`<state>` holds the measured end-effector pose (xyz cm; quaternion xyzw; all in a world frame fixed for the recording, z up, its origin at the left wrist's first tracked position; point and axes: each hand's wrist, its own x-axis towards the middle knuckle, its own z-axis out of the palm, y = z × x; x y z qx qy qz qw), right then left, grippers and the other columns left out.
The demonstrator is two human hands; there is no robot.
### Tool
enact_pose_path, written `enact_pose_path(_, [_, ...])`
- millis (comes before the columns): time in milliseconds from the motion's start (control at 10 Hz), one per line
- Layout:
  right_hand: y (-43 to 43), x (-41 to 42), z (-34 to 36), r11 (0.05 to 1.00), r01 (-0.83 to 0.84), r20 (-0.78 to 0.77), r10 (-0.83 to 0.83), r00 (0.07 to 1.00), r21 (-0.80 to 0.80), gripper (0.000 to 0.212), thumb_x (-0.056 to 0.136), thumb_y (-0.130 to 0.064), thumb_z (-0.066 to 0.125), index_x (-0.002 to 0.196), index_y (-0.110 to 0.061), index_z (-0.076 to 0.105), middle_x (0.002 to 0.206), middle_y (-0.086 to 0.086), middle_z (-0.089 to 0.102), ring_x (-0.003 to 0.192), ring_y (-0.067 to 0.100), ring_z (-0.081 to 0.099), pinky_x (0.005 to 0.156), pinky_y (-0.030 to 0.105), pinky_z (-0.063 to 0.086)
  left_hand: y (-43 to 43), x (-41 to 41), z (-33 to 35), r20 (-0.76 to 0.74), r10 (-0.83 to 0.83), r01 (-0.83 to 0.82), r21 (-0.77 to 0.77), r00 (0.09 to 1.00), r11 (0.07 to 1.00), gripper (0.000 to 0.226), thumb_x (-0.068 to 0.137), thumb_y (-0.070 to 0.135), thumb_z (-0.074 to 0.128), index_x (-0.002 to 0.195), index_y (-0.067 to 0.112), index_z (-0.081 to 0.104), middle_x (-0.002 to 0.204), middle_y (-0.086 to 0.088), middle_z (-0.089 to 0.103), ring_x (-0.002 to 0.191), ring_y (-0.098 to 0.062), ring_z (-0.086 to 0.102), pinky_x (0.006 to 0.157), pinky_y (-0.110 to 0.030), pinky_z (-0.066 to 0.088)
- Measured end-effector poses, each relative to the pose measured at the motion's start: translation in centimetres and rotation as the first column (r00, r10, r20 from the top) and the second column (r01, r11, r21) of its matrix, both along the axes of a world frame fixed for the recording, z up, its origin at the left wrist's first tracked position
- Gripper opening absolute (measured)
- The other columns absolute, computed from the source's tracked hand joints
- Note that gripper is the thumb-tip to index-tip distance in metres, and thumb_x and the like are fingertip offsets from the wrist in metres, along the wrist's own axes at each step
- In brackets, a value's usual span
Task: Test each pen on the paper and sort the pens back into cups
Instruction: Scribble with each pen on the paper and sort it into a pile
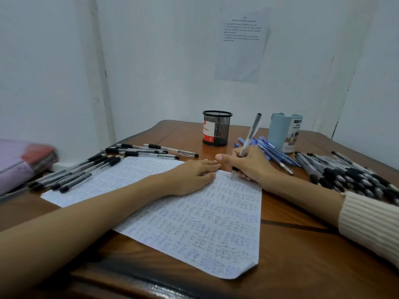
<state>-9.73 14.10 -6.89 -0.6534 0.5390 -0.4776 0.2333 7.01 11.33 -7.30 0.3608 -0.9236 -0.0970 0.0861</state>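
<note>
at the far left a blurred pink and purple bundle (23,160) sits at the tabletop (291,266) edge, soft-looking, what it is i cannot tell. next to it a fanned row of black-gripped pens (75,171), clear barrels with rubbery collars, lies along the paper's far left edge. the paper (194,229) is a thin white sheet, crowded with small blue and grey scribbles, its near corner curled up. the left hand (192,175) rests flat on the sheet, its grip wide and holding nothing, pinning the page. behind it stands the black mesh cup (217,128), round wire with a red and white label. the right hand (248,165) has its grip closed round a clear pen (250,134), tilted, tip touching the paper's far edge: the testing step is in hand. the next move likely calls for reading the mark, then carrying this pen to its pile or cup; sorting seems barely begun, as no pens show above either rim. just beside the hand lie slim blue pens (274,154), then the smooth pale blue cup (285,132), and a heap of dark pens (349,175) at the right, near a cream ribbed sleeve (371,223).
</note>
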Motion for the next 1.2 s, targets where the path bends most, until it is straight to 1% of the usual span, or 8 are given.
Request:
enact_pose_path(100, [-0.15, -0.11, -0.24, 0.999, -0.038, -0.011, 0.038, 0.999, -0.021, 0.041, 0.081, -0.026, 0.07, 0.051, -0.01, 0.047, 0.037, -0.006, 0.046, 0.033, 0.003, 0.041, 0.04, 0.013, 0.036, 0.07, 0.03, 0.03, -0.002, 0.0, 0.0, 0.001, 1.0, 1.0, 0.045, 0.102, 0.03, 0.029, 0.146, 0.02, 0.027, 0.154, 0.003, 0.023, 0.141, -0.011, 0.022, 0.11, -0.023, 0.013])
enact_pose_path(200, [-0.33, -0.2, -0.36, 0.999, -0.03, -0.074, 0.026, 0.997, -0.045, 0.039, 0.084, -0.011, 0.065, 0.05, -0.009, 0.048, 0.042, -0.001, 0.046, 0.034, 0.002, 0.041, 0.042, 0.013, 0.035, 0.18, 0.0, 0.06, 0.0, -0.005, 0.005, 0.005, 1.0, 1.0, 0.045, 0.102, 0.028, 0.029, 0.146, 0.02, 0.027, 0.155, 0.004, 0.022, 0.141, -0.011, 0.019, 0.111, -0.023, 0.011])
enact_pose_path(300, [-0.4, -0.38, -0.34, 0.999, -0.026, -0.039, 0.025, 0.999, -0.021, 0.036, 0.086, -0.007, 0.06, 0.051, -0.007, 0.05, 0.036, -0.006, 0.046, 0.032, 0.002, 0.041, 0.039, 0.011, 0.033, 0.1, -0.01, -0.05, 0.002, -0.006, 0.006, 0.003, 1.0, 1.0, 0.045, 0.102, 0.028, 0.028, 0.146, 0.021, 0.027, 0.155, 0.004, 0.022, 0.142, -0.01, 0.018, 0.112, -0.023, 0.01])
enact_pose_path(500, [-0.1, -0.37, -0.3, 0.999, -0.004, -0.015, 0.003, 1.0, -0.05, 0.038, 0.09, -0.01, 0.059, 0.053, -0.007, 0.048, 0.033, -0.009, 0.049, 0.032, 0.001, 0.044, 0.041, 0.009, 0.035, -0.04, -0.05, -0.11, 0.006, -0.002, 0.002, -0.004, 1.0, 1.0, 0.045, 0.102, 0.029, 0.028, 0.146, 0.022, 0.027, 0.154, 0.005, 0.022, 0.142, -0.01, 0.018, 0.112, -0.024, 0.01])
enact_pose_path(700, [-0.06, -0.33, -0.19, 1.0, 0.008, -0.008, -0.008, 1.0, -0.006, 0.038, 0.089, -0.013, 0.061, 0.054, -0.008, 0.048, 0.035, -0.007, 0.051, 0.031, 0.001, 0.042, 0.039, 0.009, 0.035, -0.13, -0.09, -0.08, 0.006, -0.002, 0.002, -0.002, 1.0, 1.0, 0.045, 0.102, 0.029, 0.028, 0.146, 0.022, 0.028, 0.154, 0.005, 0.023, 0.141, -0.01, 0.019, 0.111, -0.024, 0.012])
enact_pose_path(800, [-0.19, -0.35, -0.14, 1.0, 0.023, -0.033, -0.023, 0.999, 0.002, 0.035, 0.085, -0.006, 0.061, 0.052, -0.008, 0.05, 0.041, -0.002, 0.05, 0.033, 0.002, 0.042, 0.041, 0.01, 0.036, -0.12, -0.08, -0.15, 0.006, -0.005, 0.005, -0.002, 1.0, 1.0, 0.045, 0.102, 0.029, 0.029, 0.146, 0.022, 0.028, 0.154, 0.005, 0.023, 0.142, -0.011, 0.019, 0.111, -0.024, 0.012])
enact_pose_path(1000, [-0.24, -0.45, -0.34, 0.998, 0.05, -0.035, -0.051, 0.998, -0.047, 0.04, 0.09, -0.012, 0.058, 0.052, -0.01, 0.045, 0.032, -0.007, 0.045, 0.031, 0.001, 0.043, 0.039, 0.01, 0.035, -0.15, -0.07, -0.14, 0.004, -0.004, 0.004, -0.003, 1.0, 1.0, 0.045, 0.102, 0.03, 0.028, 0.146, 0.022, 0.027, 0.154, 0.005, 0.023, 0.142, -0.011, 0.018, 0.111, -0.024, 0.012])
enact_pose_path(1200, [-0.35, -0.35, -0.24, 0.994, 0.047, -0.087, -0.055, 0.995, -0.095, 0.041, 0.085, -0.001, 0.054, 0.047, -0.01, 0.045, 0.033, -0.011, 0.045, 0.036, 0.001, 0.043, 0.063, 0.03, 0.045, -0.1, -0.02, -0.16, -0.006, -0.005, 0.006, 0.001, 1.0, 1.0, 0.045, 0.102, 0.029, 0.029, 0.146, 0.022, 0.028, 0.154, 0.005, 0.024, 0.141, -0.011, 0.019, 0.111, -0.023, 0.013])
